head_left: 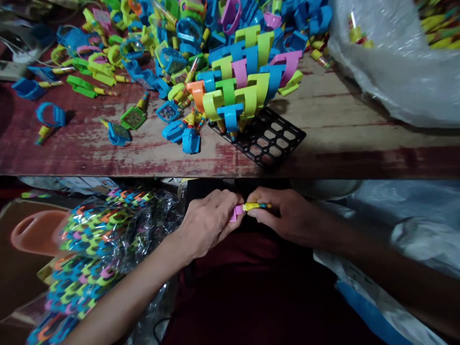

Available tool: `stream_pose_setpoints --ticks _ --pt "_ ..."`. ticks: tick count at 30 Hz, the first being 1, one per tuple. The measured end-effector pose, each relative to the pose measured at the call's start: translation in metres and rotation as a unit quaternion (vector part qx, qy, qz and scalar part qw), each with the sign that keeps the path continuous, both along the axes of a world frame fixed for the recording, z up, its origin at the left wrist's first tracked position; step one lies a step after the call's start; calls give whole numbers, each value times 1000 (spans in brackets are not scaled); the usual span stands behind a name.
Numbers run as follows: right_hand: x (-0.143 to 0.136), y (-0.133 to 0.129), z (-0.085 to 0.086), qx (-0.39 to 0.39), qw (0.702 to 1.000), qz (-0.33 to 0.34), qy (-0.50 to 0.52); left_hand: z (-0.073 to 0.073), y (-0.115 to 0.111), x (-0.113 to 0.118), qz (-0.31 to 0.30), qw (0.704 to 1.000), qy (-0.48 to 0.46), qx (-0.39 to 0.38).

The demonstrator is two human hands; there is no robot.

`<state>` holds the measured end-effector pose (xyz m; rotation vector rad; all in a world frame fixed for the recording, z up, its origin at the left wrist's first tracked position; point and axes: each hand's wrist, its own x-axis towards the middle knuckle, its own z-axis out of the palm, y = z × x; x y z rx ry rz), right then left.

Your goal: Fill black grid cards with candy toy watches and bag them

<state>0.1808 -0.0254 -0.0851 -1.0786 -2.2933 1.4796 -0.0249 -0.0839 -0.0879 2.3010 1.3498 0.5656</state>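
Over my lap, in front of the table edge, my left hand (214, 215) is closed around a pink plastic toy watch (236, 212), most of it covered by the fingers. My right hand (283, 211) pinches a small yellow tube (253, 206) with coloured pieces at its far end. The tube's near end meets the pink toy watch; whether the two are joined I cannot tell. On the table above, a black grid rack (276, 136) carries several upright toy watches in blue, yellow, green, pink and orange (239, 74).
Loose toy watches with tubes (132, 117) lie across the table's left and back. A clear plastic bag (391, 72) stands at the right, with many yellow tubes (440, 24) beyond. At lower left are bagged toy watches (93, 230) and an orange plastic piece (36, 232).
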Motion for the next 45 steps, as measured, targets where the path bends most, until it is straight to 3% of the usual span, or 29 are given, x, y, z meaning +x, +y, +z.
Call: stream_pose_setpoints --ticks 3,6,9,12,17,22,27,33,35,38,41,43,45 --pt "-1 -4 -3 61 998 19 -17 -3 0 3 19 999 19 29" --pt "1 -6 -7 180 983 34 -10 4 -1 4 30 998 -30 -50" --pt "3 -6 -7 305 948 84 -22 12 -2 0 28 988 -88 -125" --pt "1 -8 -4 379 918 110 -47 15 -2 -3 34 979 -114 -164" --pt "-8 -21 -2 373 925 36 -61 10 -2 -1 84 956 -167 -226" --pt "-16 -27 -2 399 912 -17 -91 -2 -7 10 132 931 -242 -240" --pt "-15 -13 2 376 921 73 -66 -5 -5 1 158 885 -298 -320" --pt "-9 1 5 388 904 167 -61 0 10 -17 51 790 -336 -510" --pt "-8 4 5 419 889 177 -56 1 10 -17 41 788 -341 -511" --pt "-10 1 5 458 870 173 -49 2 7 -13 48 810 -333 -480" --pt "-15 -11 5 474 871 115 -60 -1 2 -9 55 825 -342 -446" --pt "-17 -16 6 457 884 69 -73 -6 0 -6 62 812 -374 -445" --pt "-16 -12 9 410 906 65 -86 -14 -2 -1 68 779 -424 -456"
